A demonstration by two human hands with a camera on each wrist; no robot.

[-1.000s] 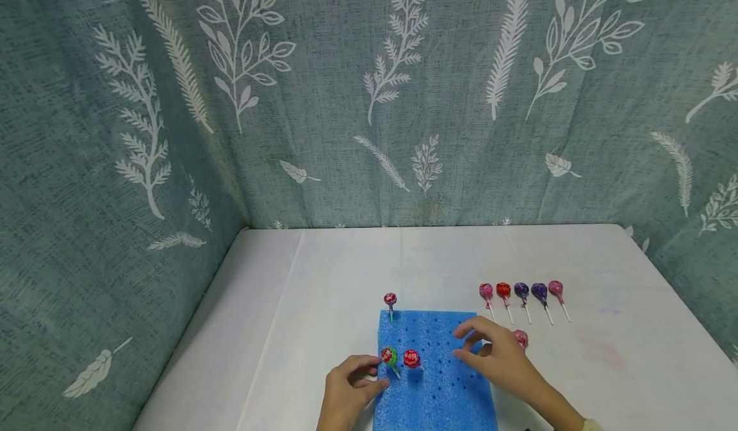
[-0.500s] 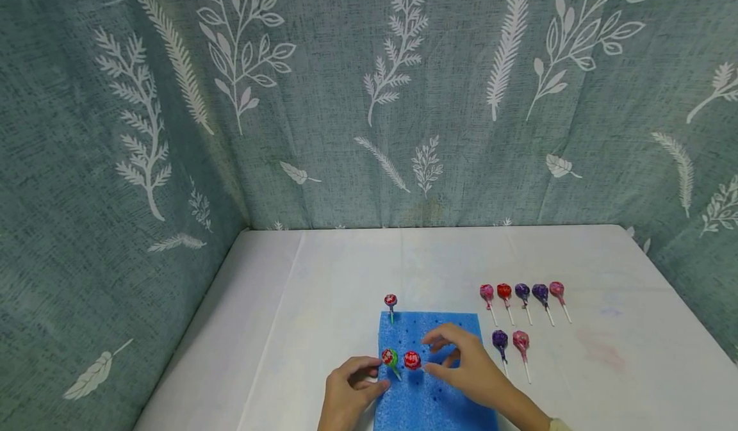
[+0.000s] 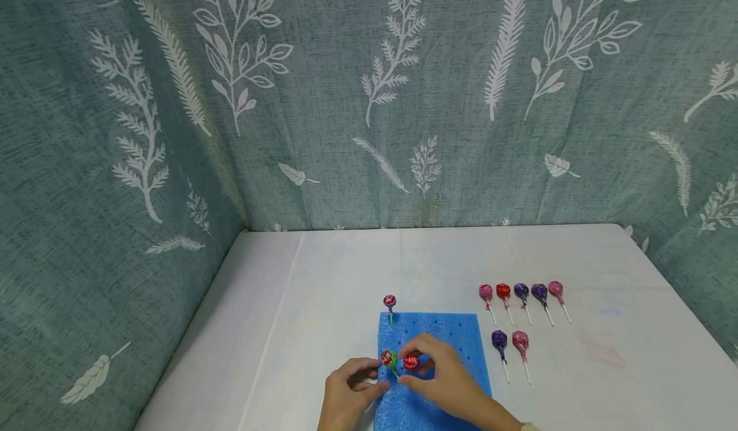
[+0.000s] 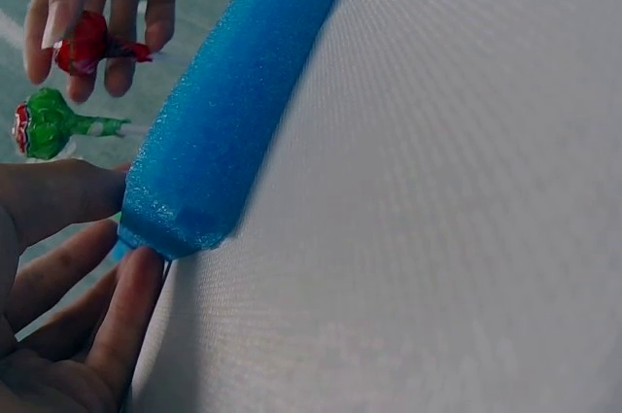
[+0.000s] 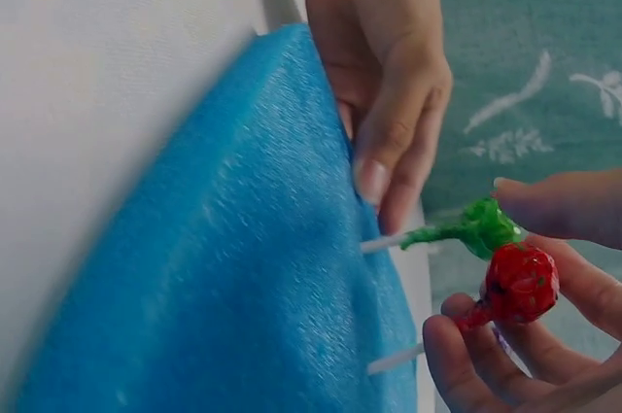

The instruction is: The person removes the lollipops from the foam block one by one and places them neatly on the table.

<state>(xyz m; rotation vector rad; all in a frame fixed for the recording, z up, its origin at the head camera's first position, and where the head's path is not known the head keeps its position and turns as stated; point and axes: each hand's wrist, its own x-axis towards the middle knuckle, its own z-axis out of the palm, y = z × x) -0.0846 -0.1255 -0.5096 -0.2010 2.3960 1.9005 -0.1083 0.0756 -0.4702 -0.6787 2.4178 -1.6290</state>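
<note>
A blue foam board with rows of small holes lies on the table. My left hand pinches its left edge between thumb and fingers; the left wrist view shows the foam there. A green-and-red lollipop stands in the board by its stick, close to the left fingertips. Right of it stands a red lollipop, its white stick in the foam. My right hand is around the red lollipop, thumb and fingers spread on either side. The thumb tip lies close to the green wrapper in the right wrist view.
Another lollipop stands at the board's far left corner. Several wrapped lollipops lie in a row at the right, including a red one. Nearer lie a purple and a pink one. A leaf-patterned curtain encloses the table.
My right hand has moved left across the board to the red lollipop, uncovering the purple and pink lollipops on the table. The left hand has stayed at the board's edge.
</note>
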